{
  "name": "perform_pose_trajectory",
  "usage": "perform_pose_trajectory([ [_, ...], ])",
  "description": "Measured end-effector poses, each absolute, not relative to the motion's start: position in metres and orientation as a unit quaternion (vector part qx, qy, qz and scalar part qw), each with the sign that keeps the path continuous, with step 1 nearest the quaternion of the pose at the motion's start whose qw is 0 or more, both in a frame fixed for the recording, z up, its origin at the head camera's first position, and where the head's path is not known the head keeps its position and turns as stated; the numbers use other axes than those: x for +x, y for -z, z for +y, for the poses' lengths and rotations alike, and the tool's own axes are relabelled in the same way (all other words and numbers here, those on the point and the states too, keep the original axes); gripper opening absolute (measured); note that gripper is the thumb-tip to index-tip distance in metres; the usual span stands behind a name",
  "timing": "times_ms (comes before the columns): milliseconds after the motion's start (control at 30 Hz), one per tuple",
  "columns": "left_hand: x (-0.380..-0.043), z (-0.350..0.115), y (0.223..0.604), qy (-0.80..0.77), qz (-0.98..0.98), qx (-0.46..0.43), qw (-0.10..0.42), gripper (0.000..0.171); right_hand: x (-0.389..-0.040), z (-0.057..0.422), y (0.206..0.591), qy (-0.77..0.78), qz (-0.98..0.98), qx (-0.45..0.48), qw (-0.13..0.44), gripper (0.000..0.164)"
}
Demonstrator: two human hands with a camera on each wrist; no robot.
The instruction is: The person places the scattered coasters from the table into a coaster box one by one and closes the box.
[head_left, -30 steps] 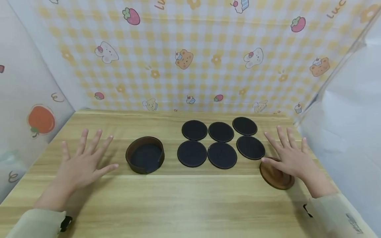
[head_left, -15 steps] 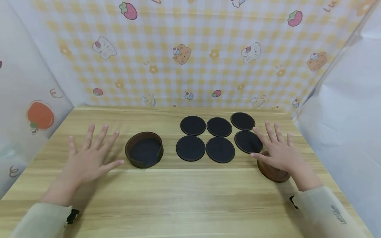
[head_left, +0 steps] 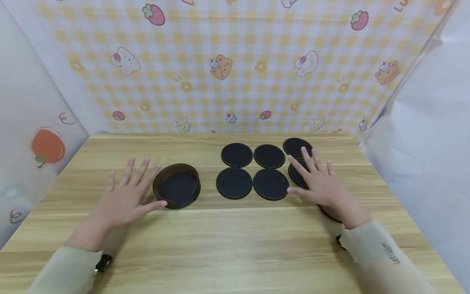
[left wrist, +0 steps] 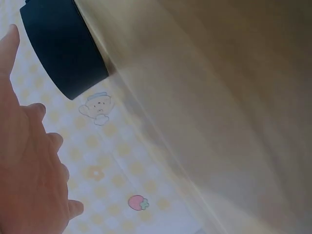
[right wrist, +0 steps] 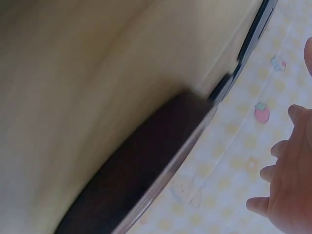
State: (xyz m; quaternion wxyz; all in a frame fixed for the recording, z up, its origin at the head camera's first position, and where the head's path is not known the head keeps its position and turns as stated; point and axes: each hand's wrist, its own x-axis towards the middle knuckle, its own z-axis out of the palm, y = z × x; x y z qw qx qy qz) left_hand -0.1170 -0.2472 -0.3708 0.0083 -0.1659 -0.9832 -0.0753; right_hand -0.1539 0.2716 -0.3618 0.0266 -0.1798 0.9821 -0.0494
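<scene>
My left hand [head_left: 123, 202] hovers with spread fingers at the left side of a round dark-brown coaster holder [head_left: 175, 168], its thumb tip overlapping the holder's front edge. That holder has a notch in its front wall and also shows in the left wrist view [left wrist: 63, 48]. Fingers spread, my right hand [head_left: 319, 185] is over the right-hand coasters, partly covering a front black coaster [head_left: 295, 176] and the edge of a back one [head_left: 295, 145]. Beneath its wrist lies a round brown wooden piece [head_left: 327, 212], mostly hidden. Neither hand holds anything.
Several more round black coasters lie flat in two rows mid-table, among them a front one [head_left: 234, 183] and a back one [head_left: 236, 154]. A checked cloth [head_left: 242, 94] backs the wooden table [head_left: 220, 249], with white sheets at both sides.
Both hands have moved inward: the left toward the coaster holder, the right leftward from the wooden piece to above the coasters. The head view has tilted slightly. The objects stay put.
</scene>
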Motion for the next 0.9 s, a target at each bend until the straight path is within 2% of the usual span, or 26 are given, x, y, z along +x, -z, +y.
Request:
perform_pose_trajectory([
  [367, -0.128, -0.231, 0.362, 0.099, -0.981, -0.166, -0.03, 0.101, -0.168, 0.22, 0.365, 0.038, 0.969, -0.241, 0.033, 0.09],
  [900, -0.139, -0.231, 0.36, 0.151, -0.97, -0.171, -0.09, 0.114, -0.186, 0.165, 0.367, 0.041, 0.946, -0.312, 0.083, 0.088],
])
